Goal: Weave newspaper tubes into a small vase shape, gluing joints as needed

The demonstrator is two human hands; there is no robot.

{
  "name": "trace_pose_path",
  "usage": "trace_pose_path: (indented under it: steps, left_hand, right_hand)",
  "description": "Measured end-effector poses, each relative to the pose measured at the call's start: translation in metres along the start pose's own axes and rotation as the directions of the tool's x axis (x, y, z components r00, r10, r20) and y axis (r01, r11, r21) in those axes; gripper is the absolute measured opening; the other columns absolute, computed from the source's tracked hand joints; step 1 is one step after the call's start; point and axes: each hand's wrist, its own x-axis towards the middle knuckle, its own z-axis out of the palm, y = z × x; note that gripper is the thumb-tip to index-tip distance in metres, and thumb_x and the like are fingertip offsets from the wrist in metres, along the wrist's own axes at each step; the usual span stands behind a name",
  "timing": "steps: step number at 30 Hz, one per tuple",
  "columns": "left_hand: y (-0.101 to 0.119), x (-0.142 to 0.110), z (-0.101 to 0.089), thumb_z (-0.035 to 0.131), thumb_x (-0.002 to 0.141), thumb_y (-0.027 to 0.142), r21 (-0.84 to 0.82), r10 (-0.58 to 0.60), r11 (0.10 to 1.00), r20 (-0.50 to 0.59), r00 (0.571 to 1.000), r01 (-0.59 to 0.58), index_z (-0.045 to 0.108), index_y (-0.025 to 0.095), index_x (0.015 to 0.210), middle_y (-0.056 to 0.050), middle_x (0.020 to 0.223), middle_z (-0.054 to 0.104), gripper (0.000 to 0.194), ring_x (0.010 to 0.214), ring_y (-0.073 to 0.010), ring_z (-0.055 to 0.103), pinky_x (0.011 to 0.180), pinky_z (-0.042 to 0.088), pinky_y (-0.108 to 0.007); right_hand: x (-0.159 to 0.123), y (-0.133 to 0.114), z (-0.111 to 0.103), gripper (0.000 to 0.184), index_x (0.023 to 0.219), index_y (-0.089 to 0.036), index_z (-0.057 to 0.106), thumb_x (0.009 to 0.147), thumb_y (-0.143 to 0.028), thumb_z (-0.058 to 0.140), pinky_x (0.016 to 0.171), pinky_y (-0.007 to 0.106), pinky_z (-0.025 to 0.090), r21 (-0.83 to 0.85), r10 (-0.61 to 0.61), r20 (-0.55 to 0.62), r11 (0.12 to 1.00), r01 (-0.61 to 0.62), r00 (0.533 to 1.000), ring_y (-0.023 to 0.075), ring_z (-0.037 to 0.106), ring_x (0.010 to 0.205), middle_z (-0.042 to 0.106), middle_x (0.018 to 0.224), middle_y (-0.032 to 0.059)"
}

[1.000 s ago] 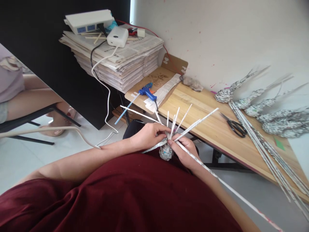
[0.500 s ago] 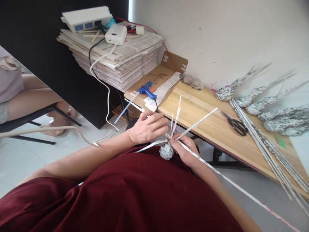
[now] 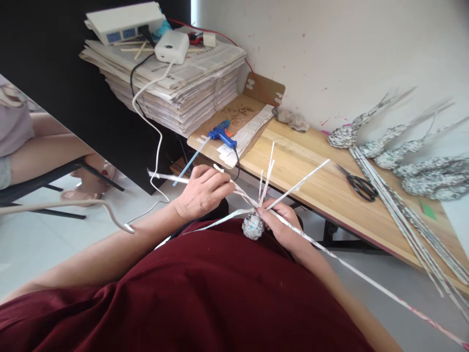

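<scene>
The left hand [image 3: 205, 192] has shifted leftward, fingers closed on a paper strip [image 3: 174, 178], apparently drawing it clear of the upright strips [image 3: 267, 181]; the woven paper ball [image 3: 253, 227] sits mid-view, its top pinched by the right hand's [image 3: 283, 222] fingers.

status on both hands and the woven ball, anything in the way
Left hand closed on a paper strip. Right hand gripping woven ball at its top. Long strip slanting across right hand.
</scene>
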Motion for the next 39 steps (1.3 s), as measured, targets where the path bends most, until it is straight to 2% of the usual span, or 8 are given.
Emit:
trace_pose_path:
  steps: [3, 5, 8, 11, 15, 21, 33, 39]
  left_hand:
    - [0.013, -0.006, 0.003, 0.052, 0.093, 0.018, -0.199, -0.097, 0.973, 0.108, 0.989, 0.117, 0.066, 0.021, 0.104, -0.006, 0.100, 0.071, 0.017, 0.089, -0.0172, 0.064, 0.083, 0.043, -0.034]
    - [0.021, -0.006, 0.003, 0.055, 0.093, 0.024, -0.388, -0.177, 0.888, 0.207, 0.962, 0.247, 0.065, 0.020, 0.108, -0.007, 0.102, 0.071, 0.018, 0.091, -0.0175, 0.065, 0.083, 0.047, -0.031]
    - [0.029, 0.000, 0.000, 0.058, 0.091, 0.028, -0.651, -0.265, 0.608, 0.373, 0.889, 0.455, 0.063, 0.018, 0.117, -0.009, 0.111, 0.070, 0.028, 0.099, -0.0172, 0.067, 0.088, 0.052, -0.027]
    - [0.030, 0.009, 0.000, 0.061, 0.090, 0.028, -0.758, -0.309, 0.310, 0.490, 0.815, 0.573, 0.063, 0.016, 0.120, -0.011, 0.117, 0.069, 0.032, 0.103, -0.0183, 0.067, 0.092, 0.053, -0.027]
    - [0.029, 0.018, 0.007, 0.068, 0.086, 0.035, -0.772, -0.294, 0.133, 0.568, 0.768, 0.622, 0.069, 0.014, 0.107, -0.009, 0.105, 0.073, 0.030, 0.094, -0.0185, 0.068, 0.086, 0.053, -0.027]
    - [0.030, 0.022, 0.018, 0.071, 0.083, 0.037, -0.725, -0.310, 0.188, 0.597, 0.740, 0.663, 0.074, 0.015, 0.086, -0.005, 0.084, 0.073, 0.022, 0.076, -0.0151, 0.066, 0.071, 0.050, -0.024]
    - [0.039, 0.013, 0.021, 0.065, 0.089, 0.028, -0.764, -0.258, 0.408, 0.429, 0.866, 0.500, 0.073, 0.018, 0.094, -0.008, 0.093, 0.069, 0.014, 0.085, -0.0154, 0.064, 0.078, 0.052, -0.026]
    - [0.035, 0.010, 0.024, 0.061, 0.092, 0.027, -0.780, -0.134, 0.541, 0.289, 0.948, 0.314, 0.072, 0.018, 0.100, -0.010, 0.099, 0.070, 0.017, 0.096, -0.0176, 0.066, 0.087, 0.053, -0.028]
  right_hand:
    - [0.000, -0.002, 0.000, 0.026, 0.074, -0.021, 0.061, 0.085, -0.044, 0.068, 0.056, 0.028, 0.039, -0.010, -0.008, 0.015, 1.000, 0.008, 1.000, 0.0123, 0.044, 0.055, 0.053, 0.060, -0.0033]
    - [0.001, -0.003, 0.001, 0.026, 0.074, -0.021, 0.061, 0.085, -0.044, 0.068, 0.056, 0.028, 0.038, -0.006, -0.003, 0.026, 1.000, 0.003, 1.000, 0.0119, 0.044, 0.055, 0.053, 0.060, -0.0035]
    - [0.002, -0.004, 0.002, 0.027, 0.074, -0.021, 0.061, 0.085, -0.044, 0.068, 0.055, 0.027, 0.038, 0.003, 0.006, 0.040, 1.000, -0.006, 0.999, 0.0113, 0.044, 0.055, 0.053, 0.060, -0.0033]
    - [0.003, -0.004, 0.003, 0.027, 0.074, -0.020, 0.062, 0.084, -0.045, 0.069, 0.055, 0.026, 0.038, -0.004, 0.017, 0.031, 1.000, -0.017, 0.999, 0.0112, 0.044, 0.054, 0.054, 0.061, -0.0031]
    - [0.004, -0.004, 0.003, 0.027, 0.077, -0.020, 0.063, 0.083, -0.045, 0.070, 0.054, 0.026, 0.038, -0.003, 0.028, 0.031, 1.000, -0.028, 0.999, 0.0114, 0.045, 0.054, 0.055, 0.061, -0.0026]
    - [0.004, -0.003, 0.001, 0.027, 0.075, -0.020, 0.062, 0.083, -0.045, 0.069, 0.055, 0.025, 0.038, -0.021, 0.004, 0.060, 1.000, -0.002, 0.998, 0.0108, 0.044, 0.055, 0.054, 0.062, -0.0032]
    - [0.004, -0.012, 0.000, 0.024, 0.074, -0.021, 0.061, 0.081, -0.042, 0.070, 0.056, 0.028, 0.039, -0.094, -0.004, 0.063, 0.996, 0.010, 0.998, 0.0126, 0.046, 0.056, 0.055, 0.061, -0.0026]
    - [0.002, -0.013, 0.001, 0.016, 0.080, -0.021, 0.063, 0.080, -0.036, 0.069, 0.060, 0.030, 0.044, -0.167, 0.000, 0.003, 0.986, 0.001, 1.000, 0.0159, 0.054, 0.063, 0.062, 0.070, 0.0004]
